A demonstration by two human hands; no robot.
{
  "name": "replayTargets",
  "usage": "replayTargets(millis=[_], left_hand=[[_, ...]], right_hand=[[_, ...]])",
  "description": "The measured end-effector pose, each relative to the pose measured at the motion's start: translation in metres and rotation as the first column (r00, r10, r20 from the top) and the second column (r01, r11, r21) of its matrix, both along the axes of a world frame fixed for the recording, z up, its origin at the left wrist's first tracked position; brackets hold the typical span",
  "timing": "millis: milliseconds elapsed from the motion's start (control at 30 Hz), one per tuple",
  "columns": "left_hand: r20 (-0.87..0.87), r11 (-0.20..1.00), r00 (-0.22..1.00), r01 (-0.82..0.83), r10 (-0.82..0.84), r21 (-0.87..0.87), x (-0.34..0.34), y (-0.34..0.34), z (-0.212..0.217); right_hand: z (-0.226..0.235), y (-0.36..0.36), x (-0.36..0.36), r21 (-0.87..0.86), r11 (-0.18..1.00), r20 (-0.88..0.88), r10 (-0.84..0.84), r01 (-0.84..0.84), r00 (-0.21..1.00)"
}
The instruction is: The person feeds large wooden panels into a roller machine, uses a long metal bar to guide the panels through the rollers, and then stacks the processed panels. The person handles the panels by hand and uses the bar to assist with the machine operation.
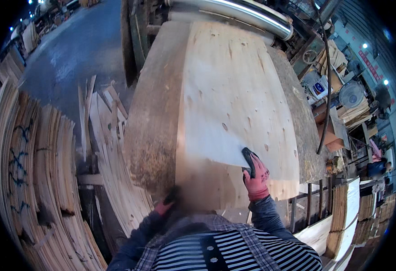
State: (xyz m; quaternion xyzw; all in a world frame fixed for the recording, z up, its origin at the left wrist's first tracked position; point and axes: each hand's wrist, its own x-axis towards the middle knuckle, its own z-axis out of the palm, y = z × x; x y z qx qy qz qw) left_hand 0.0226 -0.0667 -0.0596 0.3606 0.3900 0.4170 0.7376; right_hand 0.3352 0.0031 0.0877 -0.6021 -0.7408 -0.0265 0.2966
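Veneer sheet (234,95), pale and knot-marked, covers most of the worn feed table (155,122) and runs from the 6 o'clock edge up to the steel roller (247,16) at 12 o'clock. The sheet's near edge is lifted and blurred between the two hands. At 9 o'clock, a tall stack of veneer (30,180) stands on edge, with loose offcut strips (110,153) lying between it and the table. At 3 o'clock, stacked boards (349,212) and a round fan (351,94) are well apart from the work.

The right hand (256,174), in a red and black glove, is clenched on the sheet's near right edge at about 4 o'clock, with its fingers curled over the top face. The left hand (165,203), also gloved, sits at the near left corner at about 7 o'clock; motion blur hides its fingers, so it cannot be told whether the hand is grasping the sheet.

Judged from this position, handle the sheet as follows:
- Keep both hands level so the thin sheet does not twist or crack.
- Keep the far edge square to the roller.
- Hold the fingers near the edge, away from the roller gap.
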Motion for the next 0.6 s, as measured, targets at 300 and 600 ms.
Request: replayTargets(millis=[300, 600], left_hand=[[-0.518, 0.987, 0.852, 0.010, 0.077, 0.163, 0.003, 0.002, -0.025], [-0.341, 0.987, 0.939, 0.025, 0.031, 0.160, 0.011, 0.018, 0.038]], right_hand=[[-0.037, 0.178, 0.013, -0.089, 0.992, -0.076, -0.100, 0.093, 0.992], [-0.042, 0.045, -0.010, -0.324, 0.925, 0.039, 0.222, -0.198, 0.974]])
